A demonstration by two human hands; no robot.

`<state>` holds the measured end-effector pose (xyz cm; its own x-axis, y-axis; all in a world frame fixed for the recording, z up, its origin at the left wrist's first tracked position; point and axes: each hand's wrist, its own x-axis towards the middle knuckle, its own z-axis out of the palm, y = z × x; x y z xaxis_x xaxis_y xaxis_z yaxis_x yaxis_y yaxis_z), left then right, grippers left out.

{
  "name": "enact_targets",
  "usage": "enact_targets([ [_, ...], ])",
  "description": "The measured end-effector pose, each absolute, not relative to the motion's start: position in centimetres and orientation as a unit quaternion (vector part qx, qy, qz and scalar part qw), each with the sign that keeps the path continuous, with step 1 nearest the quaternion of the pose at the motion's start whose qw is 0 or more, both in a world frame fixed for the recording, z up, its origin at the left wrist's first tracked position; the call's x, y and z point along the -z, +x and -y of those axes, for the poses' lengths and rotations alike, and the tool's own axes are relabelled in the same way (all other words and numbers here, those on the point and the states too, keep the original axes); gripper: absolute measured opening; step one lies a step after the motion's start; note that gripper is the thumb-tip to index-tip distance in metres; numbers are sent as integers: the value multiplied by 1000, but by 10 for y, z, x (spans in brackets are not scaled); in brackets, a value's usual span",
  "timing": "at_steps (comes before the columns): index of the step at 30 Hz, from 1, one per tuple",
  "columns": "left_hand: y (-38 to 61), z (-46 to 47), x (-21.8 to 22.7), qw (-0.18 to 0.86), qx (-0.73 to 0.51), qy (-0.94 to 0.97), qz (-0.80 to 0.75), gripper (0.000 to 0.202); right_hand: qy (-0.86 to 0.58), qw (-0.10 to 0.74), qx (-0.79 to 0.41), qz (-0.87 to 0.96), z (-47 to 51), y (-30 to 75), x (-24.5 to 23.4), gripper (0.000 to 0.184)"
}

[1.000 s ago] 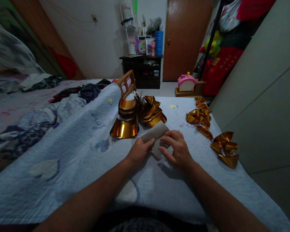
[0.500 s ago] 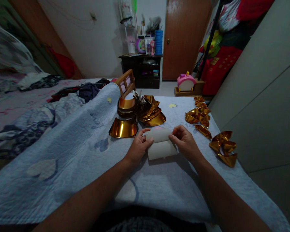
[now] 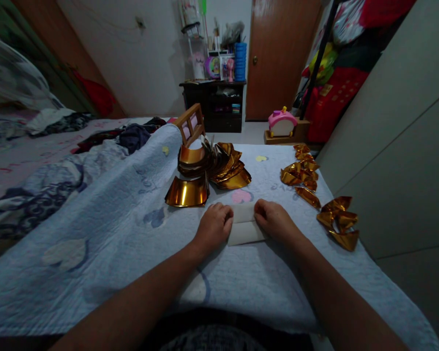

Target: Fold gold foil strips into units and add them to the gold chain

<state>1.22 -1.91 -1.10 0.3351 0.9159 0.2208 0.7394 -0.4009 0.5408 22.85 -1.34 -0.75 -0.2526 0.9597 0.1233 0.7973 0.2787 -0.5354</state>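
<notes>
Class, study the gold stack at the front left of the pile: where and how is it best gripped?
Probably pinch its near edge, coming from the person's side with the left hand, thumb above. The gold stack looks shallow, and that edge faces the person across the quilt, whereas its right end crowds the other gold sheets.

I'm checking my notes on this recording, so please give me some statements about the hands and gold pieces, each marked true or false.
1. The left hand and right hand both touch the pale sheet. True.
2. The sheet's visible face is shiny gold. False: it is pale.
3. The stacked gold sheets lie left of the folded gold pieces. True.
4. The right hand touches the folded gold pieces. False: it is apart from them.
</notes>
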Motion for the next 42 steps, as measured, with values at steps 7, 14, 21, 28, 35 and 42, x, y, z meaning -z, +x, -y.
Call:
enact_targets([
  [7, 10, 16, 18, 109, -245, 839, -474, 16, -549, 194, -156, 798, 12, 230, 8, 15],
  [14, 7, 14, 18, 161, -192, 886, -389, 21, -449, 114, -256, 849, 23, 228, -13, 18],
  [21, -2, 12, 16, 183, -218, 895, -343, 19, -450, 64, -231, 860, 31, 225, -19, 34],
  [28, -3, 10, 20, 171, -214, 904, -329, 18, -453, 38, -231, 860, 35, 223, -23, 34],
  [35, 1, 14, 21, 183, -217, 905, -318, 22, -453, 17, -208, 866, 38, 222, -23, 37],
  [42, -1, 17, 10, 208, -200, 906, -308, 20, -438, 50, -174, 881, 36, 221, -18, 31],
])
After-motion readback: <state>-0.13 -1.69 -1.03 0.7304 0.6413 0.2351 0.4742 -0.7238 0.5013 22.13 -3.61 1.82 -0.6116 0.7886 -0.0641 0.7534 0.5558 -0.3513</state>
